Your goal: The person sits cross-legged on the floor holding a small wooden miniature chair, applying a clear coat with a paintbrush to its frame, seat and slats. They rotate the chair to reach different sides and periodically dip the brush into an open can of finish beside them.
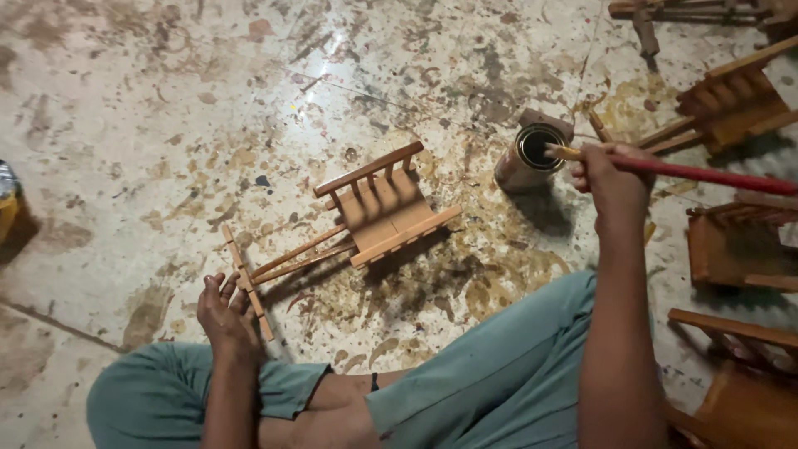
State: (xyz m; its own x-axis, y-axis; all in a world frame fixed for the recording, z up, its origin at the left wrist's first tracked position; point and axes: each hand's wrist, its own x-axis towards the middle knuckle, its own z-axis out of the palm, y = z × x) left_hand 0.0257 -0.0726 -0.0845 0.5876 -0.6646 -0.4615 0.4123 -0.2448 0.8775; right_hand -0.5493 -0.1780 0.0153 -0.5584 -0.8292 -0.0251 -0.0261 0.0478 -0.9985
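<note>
A small wooden toy cart (378, 212) with two long shafts and a crossbar lies on the stained tiled floor in front of me. My left hand (223, 314) grips the crossbar at the end of its shafts. My right hand (613, 179) holds a red-handled brush (690, 173), whose tip dips into an open tin can (529, 155) of dark liquid standing just right of the cart. My teal-trousered legs (490, 382) are folded below.
More wooden carts stand to the right: one at the upper right (731, 104), one at mid right (736, 245), another at the lower right (740, 382). A wooden piece (665, 12) lies at the top edge. A yellowish object (7, 204) sits at the left edge.
</note>
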